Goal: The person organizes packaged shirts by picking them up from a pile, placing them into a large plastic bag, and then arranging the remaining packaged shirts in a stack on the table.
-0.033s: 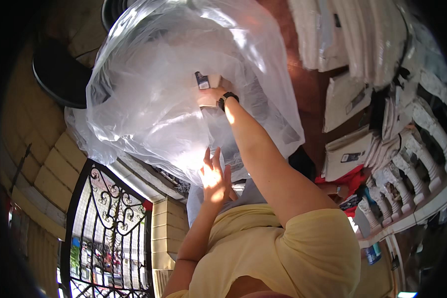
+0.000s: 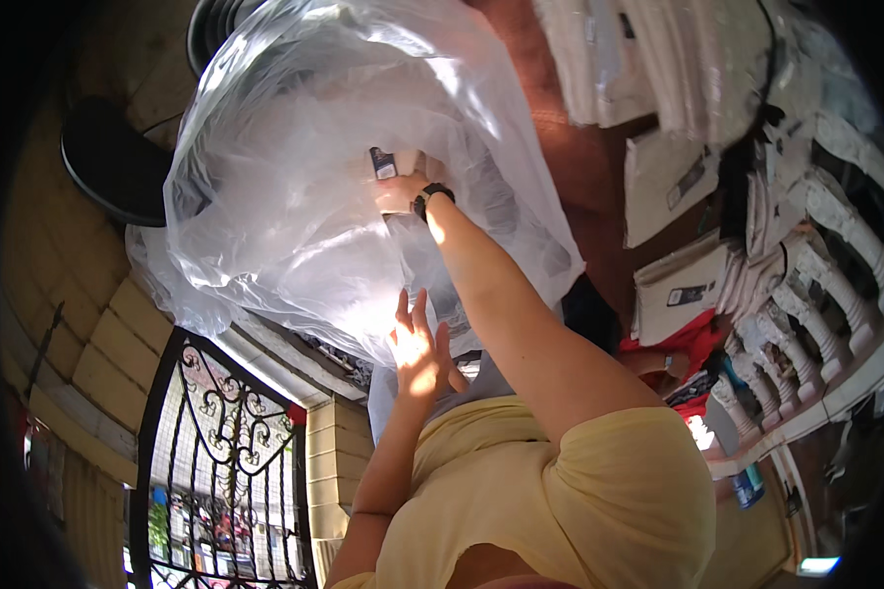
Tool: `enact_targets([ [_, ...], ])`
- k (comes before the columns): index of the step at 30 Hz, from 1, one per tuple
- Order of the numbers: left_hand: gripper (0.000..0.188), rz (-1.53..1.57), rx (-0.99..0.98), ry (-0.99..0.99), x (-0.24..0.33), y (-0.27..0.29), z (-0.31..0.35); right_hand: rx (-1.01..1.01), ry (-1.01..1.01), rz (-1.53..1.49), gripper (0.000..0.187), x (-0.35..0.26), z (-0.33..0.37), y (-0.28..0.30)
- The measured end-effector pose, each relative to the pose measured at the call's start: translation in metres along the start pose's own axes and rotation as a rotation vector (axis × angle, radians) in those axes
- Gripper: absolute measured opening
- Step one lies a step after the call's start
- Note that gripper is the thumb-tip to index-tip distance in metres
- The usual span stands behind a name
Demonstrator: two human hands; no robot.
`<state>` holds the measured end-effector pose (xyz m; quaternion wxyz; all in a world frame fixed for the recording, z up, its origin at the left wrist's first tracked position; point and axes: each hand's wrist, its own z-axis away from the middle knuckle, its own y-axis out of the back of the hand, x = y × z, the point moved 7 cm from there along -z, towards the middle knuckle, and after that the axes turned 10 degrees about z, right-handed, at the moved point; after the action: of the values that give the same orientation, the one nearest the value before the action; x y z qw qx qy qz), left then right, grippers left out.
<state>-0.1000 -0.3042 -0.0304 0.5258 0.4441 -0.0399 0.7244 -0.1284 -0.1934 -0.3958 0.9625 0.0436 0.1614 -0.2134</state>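
A big, clear plastic bag (image 2: 265, 211) spreads wide in front of me, its mouth toward me. Deep inside it, my right hand (image 2: 398, 194), with a dark watch at the wrist, is closed on a folded beige garment (image 2: 413, 163) that carries a dark label. The far part of this garment is blurred by the plastic, and my fingertips are partly hidden. Closer to my body, my left hand (image 2: 417, 358) is raised by the bag's near edge in bright sunlight. Its fingers are apart and nothing is in them; I cannot tell whether it touches the plastic.
Stacks of folded beige garments (image 2: 673, 285) with dark labels lie at the right, beside a white balustrade (image 2: 805, 314). Near them is red cloth (image 2: 692, 339) with part of another person's arm (image 2: 648, 363). A black stool (image 2: 113, 162) and an iron gate (image 2: 231, 442) are at left.
The view has turned slightly, so the bag and the stacks sit a little further left. My right hand keeps its hold on the folded garment, and my left hand stays open.
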Motion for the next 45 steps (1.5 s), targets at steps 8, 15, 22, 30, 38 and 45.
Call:
enact_targets([
  [8,0.033,0.955,0.236,0.151,-0.009,0.081,0.024,-0.071,-0.131,-0.478,0.017,-0.112,0.19,-0.024],
  [15,0.072,1.251,0.088,0.193,0.041,0.15,0.023,-0.078,0.235,-0.381,0.041,-0.142,0.482,0.074],
  [22,0.055,0.953,-0.555,0.099,0.186,0.1,0.025,-0.106,0.61,-0.361,0.056,-0.088,0.565,0.155],
  [30,0.05,0.686,-0.687,-0.001,0.294,-0.003,0.008,0.192,0.751,-0.731,0.061,-0.039,0.601,0.246],
  [38,0.052,0.54,-0.785,0.035,0.323,-0.075,-0.002,0.361,0.625,-0.878,0.058,0.014,0.582,0.299],
  [45,0.049,0.482,-0.788,0.03,0.335,-0.099,-0.013,0.349,0.695,-0.939,0.056,0.015,0.576,0.327],
])
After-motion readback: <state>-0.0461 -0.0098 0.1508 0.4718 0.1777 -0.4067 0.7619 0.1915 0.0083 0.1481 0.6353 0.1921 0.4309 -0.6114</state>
